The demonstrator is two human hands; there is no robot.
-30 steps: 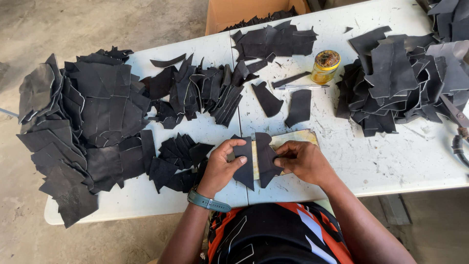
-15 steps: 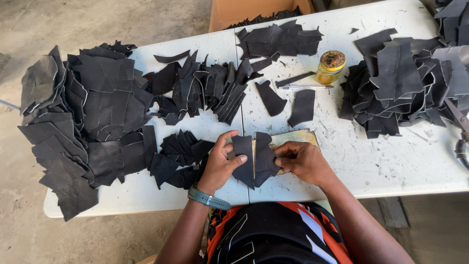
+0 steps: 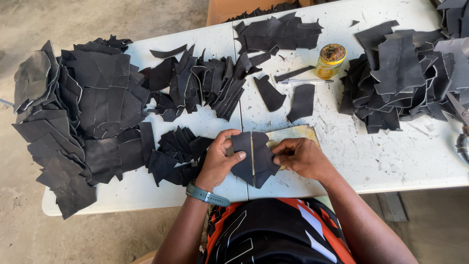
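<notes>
At the white table's [image 3: 420, 161] near edge, the left hand [image 3: 220, 164] pinches one dark leather piece [image 3: 243, 155] and the right hand [image 3: 303, 157] pinches the second leather piece [image 3: 265, 157], the two meeting edge to edge between them, long axes running away from the person.

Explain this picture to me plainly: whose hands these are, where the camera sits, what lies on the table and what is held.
The camera sits on a person's head and looks down at their own two bare hands; there is no machine. The left hand and right hand press two dark cut pieces together side by side over a tan board. On the white table lie piles of similar dark pieces, a small jar with a yellow rim, and a pen.
</notes>
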